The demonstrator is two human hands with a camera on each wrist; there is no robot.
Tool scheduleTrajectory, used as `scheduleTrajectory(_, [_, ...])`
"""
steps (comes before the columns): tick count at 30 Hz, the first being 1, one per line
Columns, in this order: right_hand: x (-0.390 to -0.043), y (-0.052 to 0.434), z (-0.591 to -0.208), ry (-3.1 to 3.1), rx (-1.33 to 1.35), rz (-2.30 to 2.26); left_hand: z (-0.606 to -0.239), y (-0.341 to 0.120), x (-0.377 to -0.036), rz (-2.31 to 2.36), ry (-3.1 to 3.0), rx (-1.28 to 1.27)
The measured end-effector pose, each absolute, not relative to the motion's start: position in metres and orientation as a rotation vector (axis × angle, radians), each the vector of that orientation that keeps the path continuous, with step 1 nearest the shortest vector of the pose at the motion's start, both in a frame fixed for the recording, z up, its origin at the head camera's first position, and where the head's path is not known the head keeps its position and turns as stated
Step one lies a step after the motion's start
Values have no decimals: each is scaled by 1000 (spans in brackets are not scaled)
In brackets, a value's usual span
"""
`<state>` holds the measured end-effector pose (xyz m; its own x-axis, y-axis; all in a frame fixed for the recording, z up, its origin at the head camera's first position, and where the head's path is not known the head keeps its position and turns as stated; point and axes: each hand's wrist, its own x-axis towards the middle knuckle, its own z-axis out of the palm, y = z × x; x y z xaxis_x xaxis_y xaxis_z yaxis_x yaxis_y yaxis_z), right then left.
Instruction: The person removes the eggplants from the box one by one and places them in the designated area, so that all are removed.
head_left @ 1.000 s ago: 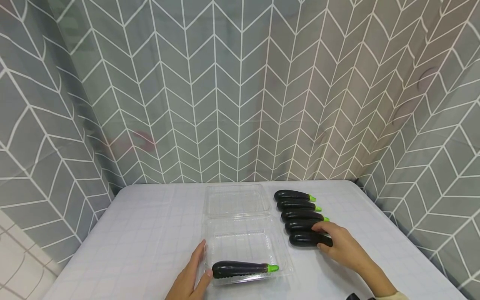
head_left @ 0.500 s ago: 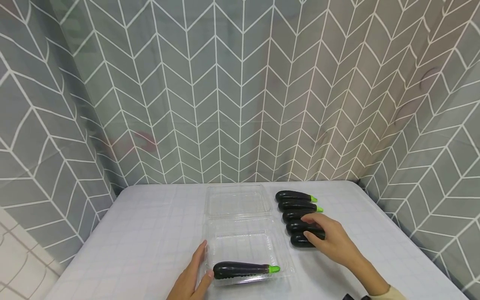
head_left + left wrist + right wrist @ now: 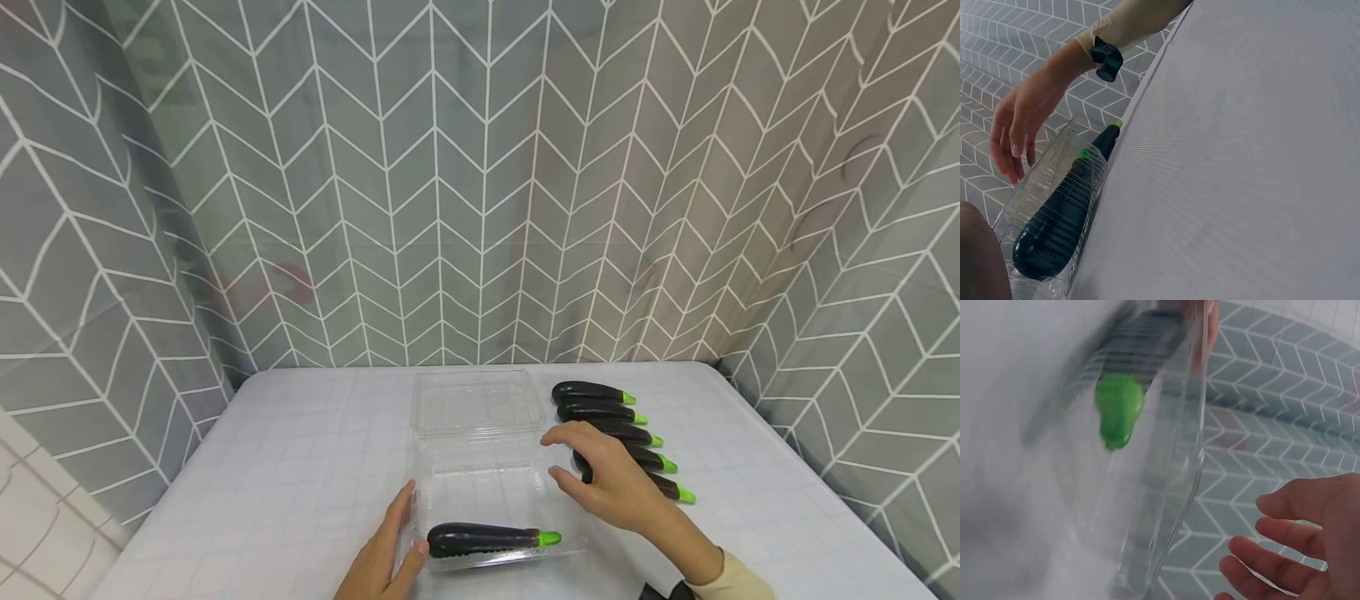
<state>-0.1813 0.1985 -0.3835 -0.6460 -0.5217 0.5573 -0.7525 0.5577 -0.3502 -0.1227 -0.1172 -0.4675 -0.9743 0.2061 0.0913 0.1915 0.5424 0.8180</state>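
An open clear clamshell tray [image 3: 491, 479] lies on the white table, its lid [image 3: 474, 403] folded back behind it. One dark eggplant [image 3: 480, 540] with a green stem lies along the tray's front edge; the left wrist view shows this eggplant [image 3: 1054, 225] through the ribbed wall. My left hand [image 3: 384, 557] rests flat against the tray's left side, thumb touching its front corner. My right hand [image 3: 596, 477] hovers over the tray's right rim, fingers [image 3: 1291, 540] spread and holding nothing. To its right lies a row of eggplants [image 3: 600, 412], the nearest one [image 3: 672, 490] partly behind that hand.
The table [image 3: 300, 467] is covered with a white gridded cloth. Grey chevron curtains [image 3: 480, 208] close it in at the back and on both sides. The right table edge [image 3: 817, 492] runs close behind the eggplant row.
My right hand has lifted off the nearest eggplants in the row and moved left to the tray's right rim, empty. The left hand and the eggplant in the tray have stayed put.
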Motion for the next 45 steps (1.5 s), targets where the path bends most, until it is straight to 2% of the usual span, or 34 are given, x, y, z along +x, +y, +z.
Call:
scheduleTrajectory(16, [-185,164,-394,-2331,1244,804,-469,-117,-123,1476,2734,349])
scheduleTrajectory(45, [-181,139,-409,-2508,1388,702,-469,-118,-123,1480,2739,413])
